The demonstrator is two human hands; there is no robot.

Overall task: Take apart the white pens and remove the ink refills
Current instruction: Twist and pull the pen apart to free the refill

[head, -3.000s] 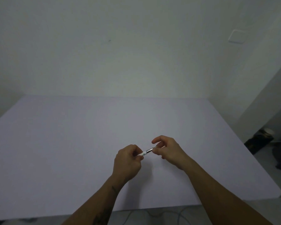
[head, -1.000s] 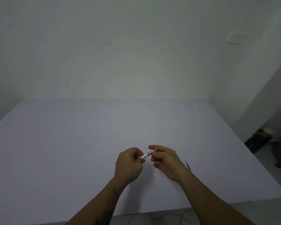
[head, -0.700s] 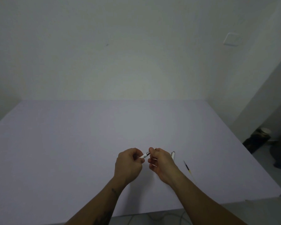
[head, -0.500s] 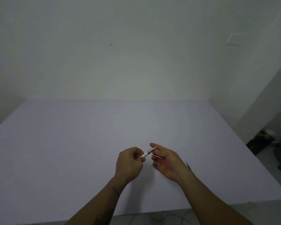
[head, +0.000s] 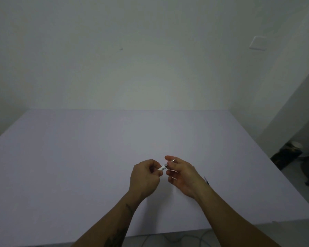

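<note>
Above table [head: 78, 175], near front edge | left hand [head: 144, 177] pinching white pen [head: 162, 168] barrel | right hand [head: 182, 175] half-spread, fingertips at exposed dark tip | light, stiff, slick, thin; likely best gripped at tip | removed ink refill [head: 206, 180] lying beside right wrist

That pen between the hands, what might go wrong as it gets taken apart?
The left hand pinches the white pen while the right hand works at its dark tip end with loose, spread fingers, so a small part could slip out and drop. A thin dark piece already lies on the table just beyond the right wrist and could get knocked away. White parts would be hard to spot on that pale surface in this dim light.
</note>
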